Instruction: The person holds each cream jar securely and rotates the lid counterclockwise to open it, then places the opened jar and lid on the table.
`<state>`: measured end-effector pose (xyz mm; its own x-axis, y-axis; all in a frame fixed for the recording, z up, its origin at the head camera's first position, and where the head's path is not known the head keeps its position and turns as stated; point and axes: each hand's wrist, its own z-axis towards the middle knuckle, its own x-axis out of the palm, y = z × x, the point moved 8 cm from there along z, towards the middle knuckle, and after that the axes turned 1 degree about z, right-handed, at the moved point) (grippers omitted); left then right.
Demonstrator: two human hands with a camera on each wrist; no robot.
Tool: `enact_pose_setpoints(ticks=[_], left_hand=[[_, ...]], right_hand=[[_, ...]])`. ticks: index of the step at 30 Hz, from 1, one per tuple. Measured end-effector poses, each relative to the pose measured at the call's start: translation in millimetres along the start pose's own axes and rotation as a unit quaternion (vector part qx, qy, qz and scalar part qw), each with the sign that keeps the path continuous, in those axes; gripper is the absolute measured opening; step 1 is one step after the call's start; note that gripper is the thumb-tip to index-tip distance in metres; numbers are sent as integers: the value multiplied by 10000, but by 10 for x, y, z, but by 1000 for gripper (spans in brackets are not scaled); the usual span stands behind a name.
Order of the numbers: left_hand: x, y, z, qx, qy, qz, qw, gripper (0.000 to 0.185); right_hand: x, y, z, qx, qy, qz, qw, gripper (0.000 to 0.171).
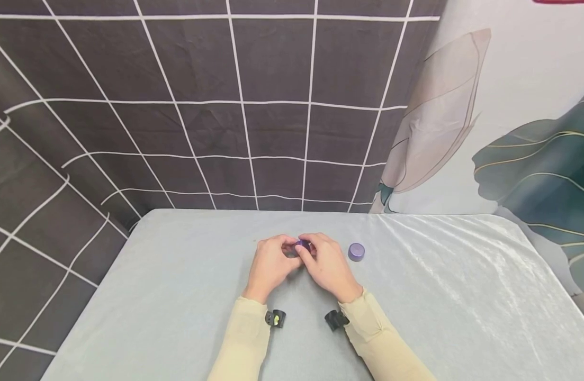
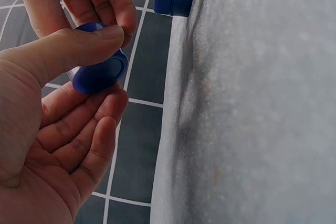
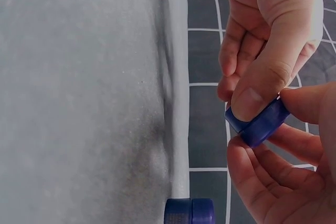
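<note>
Both hands meet over the middle of the table. Between them is a small round purple jar, which looks blue in the wrist views. My left hand grips it, its thumb lying across the jar in the left wrist view. From the other side, my right hand pinches it between thumb and fingers. A seam divides the held jar into two parts in the right wrist view. Just right of the right hand, a second purple jar of the same sort stands on the table.
A pale grey velvety cloth covers the table. Behind it and at the left hangs a dark curtain with white grid lines. A white curtain with leaf shapes hangs at the right. Black camera straps sit on both wrists.
</note>
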<state>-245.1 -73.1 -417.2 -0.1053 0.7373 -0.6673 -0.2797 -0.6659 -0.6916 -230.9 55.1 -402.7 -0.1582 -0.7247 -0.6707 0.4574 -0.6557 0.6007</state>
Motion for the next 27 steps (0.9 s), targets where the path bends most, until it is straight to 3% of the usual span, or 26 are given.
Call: enact_pose_setpoints(ticks=[27], left_hand=[[-3, 10, 13, -9, 6, -26, 10000, 30]], right_hand=[[25, -12, -4, -105, 82, 31, 9999, 27]])
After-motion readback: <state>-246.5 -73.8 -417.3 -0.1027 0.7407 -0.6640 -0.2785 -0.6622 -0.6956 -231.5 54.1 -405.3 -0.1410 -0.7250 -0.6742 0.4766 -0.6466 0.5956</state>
